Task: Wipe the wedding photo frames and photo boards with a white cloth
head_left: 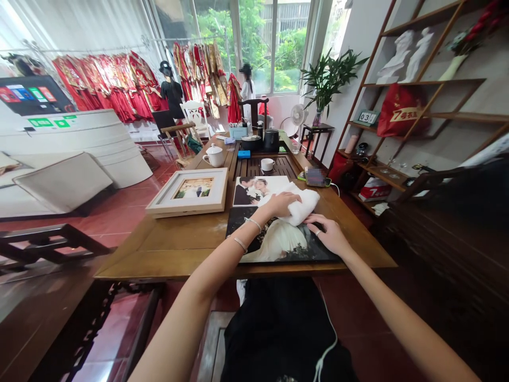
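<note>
A white cloth (305,204) is bunched under my left hand (281,205), whose fingers press and curl onto it. Beneath the cloth lies a large wedding photo panel (284,241), flat near the table's front edge, with a pale gown on a dark ground. Another wedding photo (243,192) shows behind it, partly covered by the cloth; I cannot tell whether it is a separate print. My right hand (329,234) rests on the panel's right side, fingers stretched out by the cloth's lower edge, holding nothing.
Left on the wooden table (170,249) lies a light wooden picture frame (186,192). Farther back stand a lidded white teapot (214,155), a small white cup (267,164), a blue box (244,154) and a black kettle (271,140). A phone (318,178) with a cable lies at the right edge.
</note>
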A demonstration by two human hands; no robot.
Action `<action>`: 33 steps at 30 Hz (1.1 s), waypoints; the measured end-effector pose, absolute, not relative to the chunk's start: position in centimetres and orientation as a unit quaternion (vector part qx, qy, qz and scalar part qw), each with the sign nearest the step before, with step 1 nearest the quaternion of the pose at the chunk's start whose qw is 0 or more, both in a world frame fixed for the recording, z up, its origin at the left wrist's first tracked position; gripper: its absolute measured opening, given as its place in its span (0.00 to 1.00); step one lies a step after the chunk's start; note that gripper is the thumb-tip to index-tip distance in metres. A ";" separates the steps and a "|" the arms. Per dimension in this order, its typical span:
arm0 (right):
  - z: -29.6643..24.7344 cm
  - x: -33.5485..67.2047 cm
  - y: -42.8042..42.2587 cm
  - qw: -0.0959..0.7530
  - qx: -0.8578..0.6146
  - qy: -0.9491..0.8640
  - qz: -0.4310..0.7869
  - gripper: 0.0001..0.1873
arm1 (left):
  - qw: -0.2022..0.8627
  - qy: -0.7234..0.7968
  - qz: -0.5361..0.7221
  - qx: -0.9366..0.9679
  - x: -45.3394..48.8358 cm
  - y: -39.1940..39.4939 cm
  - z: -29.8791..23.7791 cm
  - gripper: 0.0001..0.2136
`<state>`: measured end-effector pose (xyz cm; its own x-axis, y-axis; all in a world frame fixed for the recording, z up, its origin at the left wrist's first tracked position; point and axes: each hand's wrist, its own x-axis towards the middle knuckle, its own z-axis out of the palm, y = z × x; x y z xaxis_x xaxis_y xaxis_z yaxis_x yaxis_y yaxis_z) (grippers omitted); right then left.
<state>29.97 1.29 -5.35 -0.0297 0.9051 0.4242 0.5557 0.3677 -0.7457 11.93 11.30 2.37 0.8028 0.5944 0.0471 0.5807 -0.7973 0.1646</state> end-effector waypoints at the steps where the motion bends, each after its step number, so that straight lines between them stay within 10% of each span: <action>1: -5.3 29.9 1.3 0.453 -0.530 -0.690 0.191 0.09 | 0.069 0.308 0.052 0.947 11.5 11.0 2.4 0.23; 19: -5.5 30.1 1.4 0.461 -0.512 -0.696 0.203 0.08 | 0.067 0.394 0.073 0.914 2.0 -5.3 1.5 0.34; 33: -5.8 30.3 1.5 0.461 -0.510 -0.697 0.205 0.08 | 0.034 0.519 0.087 0.850 0.8 3.5 1.8 0.29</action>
